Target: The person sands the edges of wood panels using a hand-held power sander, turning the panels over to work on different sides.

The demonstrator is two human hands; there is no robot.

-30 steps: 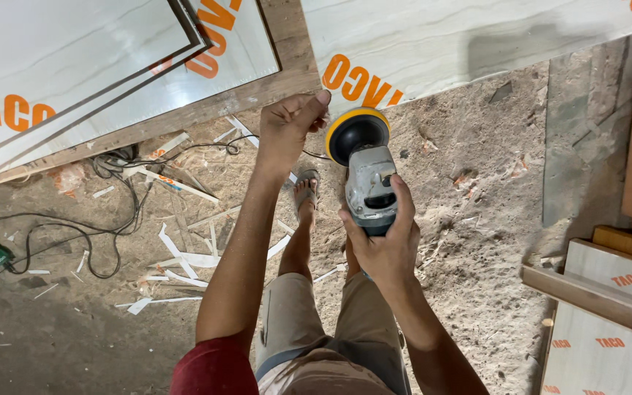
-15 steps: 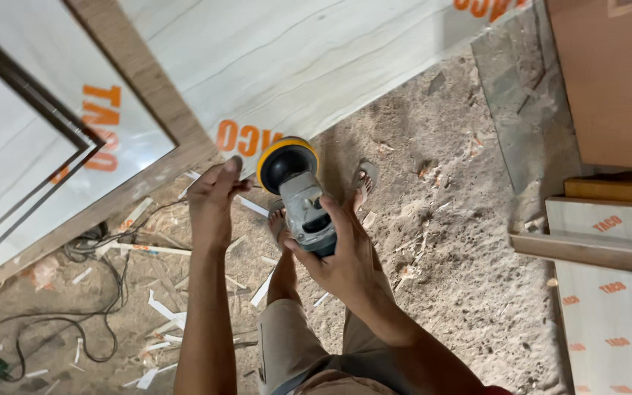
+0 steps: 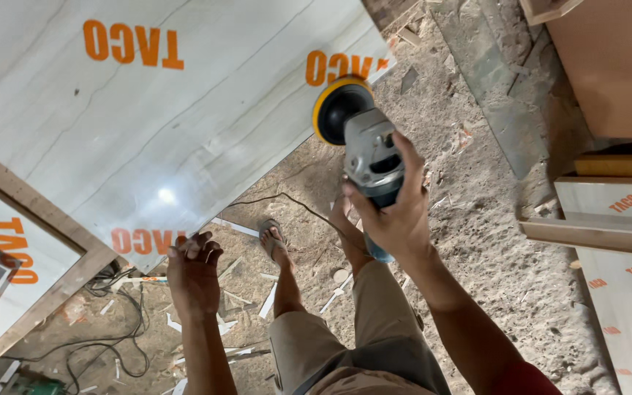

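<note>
Overhead, the right hand [image 3: 396, 219] gripped a grey polisher [image 3: 367, 146], its yellow-rimmed pad at the laminate sheet [image 3: 148, 132] edge; the left hand [image 3: 193, 274] hung open below it. The trailing black cord [image 3: 287, 201] near the sandalled foot [image 3: 273, 241] risked snagging.

- The scene is evenly and fairly brightly lit, with soft daylight-like light and no hard-edged shadows.
- A small white glare spot sits on the large glossy pale laminate sheet with grey veining [image 3: 162, 124], showing a light source overhead.
- Soft shade gathers under that sheet's lower edge, over the dusty grey-brown dirt floor [image 3: 491, 241].
- The grey angle grinder with the yellow-rimmed black disc [image 3: 363, 139] and the right hand [image 3: 396, 212] are sharp; the left hand [image 3: 193, 274] is slightly soft.
- Straight edges bow outward near the frame's borders, a wide-angle distortion.
</note>
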